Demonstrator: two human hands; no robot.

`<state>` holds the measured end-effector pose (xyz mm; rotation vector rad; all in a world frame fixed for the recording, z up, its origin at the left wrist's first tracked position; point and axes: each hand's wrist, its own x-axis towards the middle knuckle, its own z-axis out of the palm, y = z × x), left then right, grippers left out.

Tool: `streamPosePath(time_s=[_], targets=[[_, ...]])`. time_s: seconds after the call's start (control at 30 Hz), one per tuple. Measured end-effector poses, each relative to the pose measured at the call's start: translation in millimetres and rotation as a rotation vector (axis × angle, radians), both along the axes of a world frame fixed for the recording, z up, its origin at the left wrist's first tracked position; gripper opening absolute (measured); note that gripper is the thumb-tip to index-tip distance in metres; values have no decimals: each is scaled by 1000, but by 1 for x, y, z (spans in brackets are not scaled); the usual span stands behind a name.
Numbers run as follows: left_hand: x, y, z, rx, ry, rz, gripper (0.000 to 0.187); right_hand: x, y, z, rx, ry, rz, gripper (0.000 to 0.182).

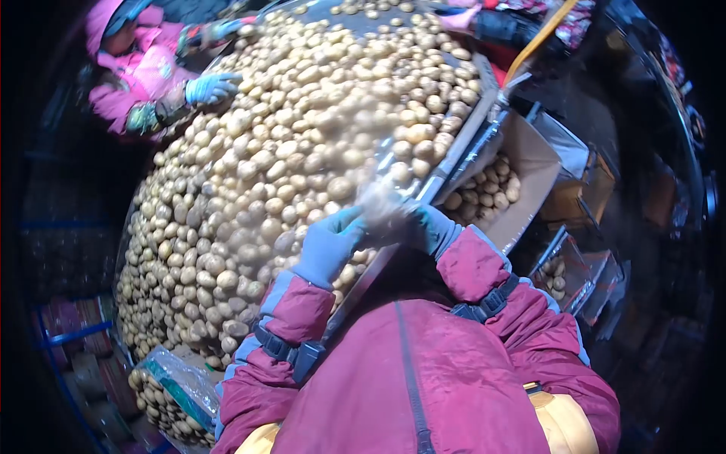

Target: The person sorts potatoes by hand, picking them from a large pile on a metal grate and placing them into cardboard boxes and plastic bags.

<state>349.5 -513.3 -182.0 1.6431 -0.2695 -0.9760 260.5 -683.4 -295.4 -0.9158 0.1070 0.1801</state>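
Note:
My left hand (331,240), in a blue glove, is closed on the left side of a crumpled clear plastic bag (384,206). On the bag's right side, my right hand (432,228) has its gloved fingers closed too, partly hidden and in shadow. The bag is blurred, and its contents cannot be made out. Both hands are above the near edge of a large table heaped with potatoes (280,163). Some potatoes lie just left of and beyond my hands.
A co-worker in pink (155,72) reaches onto the heap at the upper left; another person's sleeve (507,29) is at the upper right. A lined box of potatoes (488,189) stands right of the metal table edge (457,147). A potato bag (178,390) is lower left.

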Motion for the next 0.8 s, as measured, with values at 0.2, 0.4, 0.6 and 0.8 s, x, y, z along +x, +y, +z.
streamPosePath(time_s=[0.2, 0.4, 0.6, 0.8], targets=[[-45, -51, 8, 304, -777, -505, 28, -94, -46, 66, 442, 187, -199, 26], [-111, -109, 16, 100, -563, -622, 30, -265, -111, 0, 445, 178, -849, 33], [-132, -125, -15, 98, -295, -717, 31, -497, -170, 108, -124, 255, -1367, 40], [-134, -122, -22, 174, -155, -742, 30, -696, -224, 62, -473, 986, -1803, 38]])
